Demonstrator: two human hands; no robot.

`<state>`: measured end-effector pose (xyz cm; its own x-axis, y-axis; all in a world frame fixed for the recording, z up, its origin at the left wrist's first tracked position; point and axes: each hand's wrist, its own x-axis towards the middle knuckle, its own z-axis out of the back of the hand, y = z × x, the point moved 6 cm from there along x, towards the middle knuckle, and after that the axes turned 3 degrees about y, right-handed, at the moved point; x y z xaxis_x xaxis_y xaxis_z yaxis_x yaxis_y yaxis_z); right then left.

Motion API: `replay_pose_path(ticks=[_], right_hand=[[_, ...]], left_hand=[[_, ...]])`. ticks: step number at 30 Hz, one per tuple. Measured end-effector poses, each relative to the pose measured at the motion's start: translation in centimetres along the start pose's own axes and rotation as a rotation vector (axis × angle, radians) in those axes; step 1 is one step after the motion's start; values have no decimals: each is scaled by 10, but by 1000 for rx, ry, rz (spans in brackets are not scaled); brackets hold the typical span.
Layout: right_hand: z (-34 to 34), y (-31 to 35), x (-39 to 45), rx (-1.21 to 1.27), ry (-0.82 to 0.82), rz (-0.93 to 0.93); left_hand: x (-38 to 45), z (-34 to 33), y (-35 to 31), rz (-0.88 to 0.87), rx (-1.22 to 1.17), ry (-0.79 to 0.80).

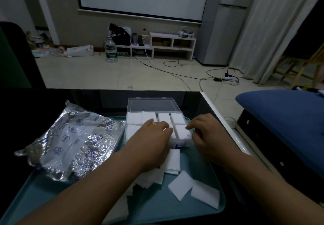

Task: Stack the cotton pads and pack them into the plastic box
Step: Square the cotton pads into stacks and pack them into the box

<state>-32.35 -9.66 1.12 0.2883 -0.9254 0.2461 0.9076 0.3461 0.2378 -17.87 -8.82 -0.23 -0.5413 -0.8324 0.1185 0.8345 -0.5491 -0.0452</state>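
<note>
A clear plastic box (pixel 133 102) with its lid raised stands at the far end of a teal tray (pixel 201 156). Its compartments hold stacks of white cotton pads (pixel 177 118). My left hand (pixel 152 137) lies flat over the middle of the box, fingers pressing on the pads. My right hand (pixel 205 133) is at the box's right front corner, and its fingertips touch the stack (pixel 182 133) there. Loose cotton pads (pixel 180 187) lie scattered on the tray in front of the box, partly under my left forearm.
A crumpled silver foil bag (pixel 70 140) lies on the tray's left side. The tray sits on a black glass table (pixel 52 100) with a white right edge. A blue cushion (pixel 284 116) is to the right, and the floor beyond holds cables and a water bottle (pixel 110 49).
</note>
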Motion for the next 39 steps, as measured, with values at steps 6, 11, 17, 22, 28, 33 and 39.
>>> replay_pose_path(ticks=[6,11,17,22,28,33,39], right_hand=[[-2,16,-44,57,157,-219],[-31,27,-80,-218,463,-258],[-34,24,-86,-186,567,-278],[-32,27,-75,-146,591,-236],[-35,24,-65,-117,649,-259],[-27,12,-59,0,633,-296],[10,2,-53,206,430,-351]], left_hand=[[-71,23,5,46,-189,-250],[-123,5,6,177,-153,-149],[-138,-15,13,248,-91,-36],[-133,-22,23,214,-134,49],[-126,-32,22,216,-306,-8],[-113,-32,10,166,-381,-80],[-104,-23,8,188,-333,-150]])
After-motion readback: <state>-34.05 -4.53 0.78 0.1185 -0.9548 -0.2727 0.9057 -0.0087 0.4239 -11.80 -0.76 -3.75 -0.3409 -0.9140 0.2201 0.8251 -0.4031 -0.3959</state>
